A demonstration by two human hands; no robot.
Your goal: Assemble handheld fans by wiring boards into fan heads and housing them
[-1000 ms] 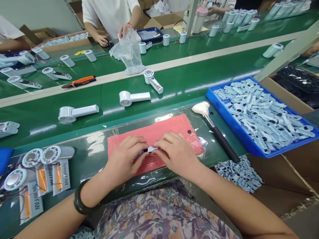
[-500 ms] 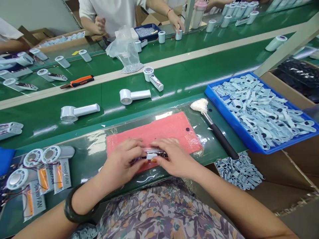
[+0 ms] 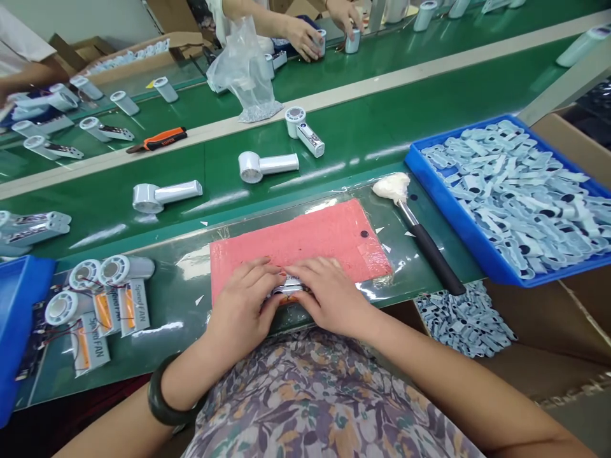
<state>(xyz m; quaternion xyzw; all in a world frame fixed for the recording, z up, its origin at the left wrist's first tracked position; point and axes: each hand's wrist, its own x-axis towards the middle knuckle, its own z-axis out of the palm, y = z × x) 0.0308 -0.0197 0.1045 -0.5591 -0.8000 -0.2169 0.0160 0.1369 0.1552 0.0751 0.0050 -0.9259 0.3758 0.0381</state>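
Low over the front of the pink mat (image 3: 296, 235), a white fan handle (image 3: 290, 280) is held between my two hands. Part of its printed lettering shows. My left hand (image 3: 241, 302) grips the handle's left end, thumb in front and fingers over the top. On the other end, my right hand (image 3: 331, 296) is closed the same way. Both ends of the handle are hidden under my fingers. To the right lies a hammer (image 3: 432, 254) with a black grip and its head wrapped in white material.
A blue tray (image 3: 470, 226) of pale blue handle covers stands at the right. Fan units with wired batteries (image 3: 90, 343) lie at the left. Assembled fans (image 3: 270, 165) rest on the green belt (image 3: 363, 140), with orange-black pliers (image 3: 160, 138) beyond. A co-worker's hands (image 3: 303, 38) work across.
The handle between my hands has turned: its inner side with parts showed before, now a printed face does. The view has shifted slightly. Both of the co-worker's hands are now at the fan bodies.
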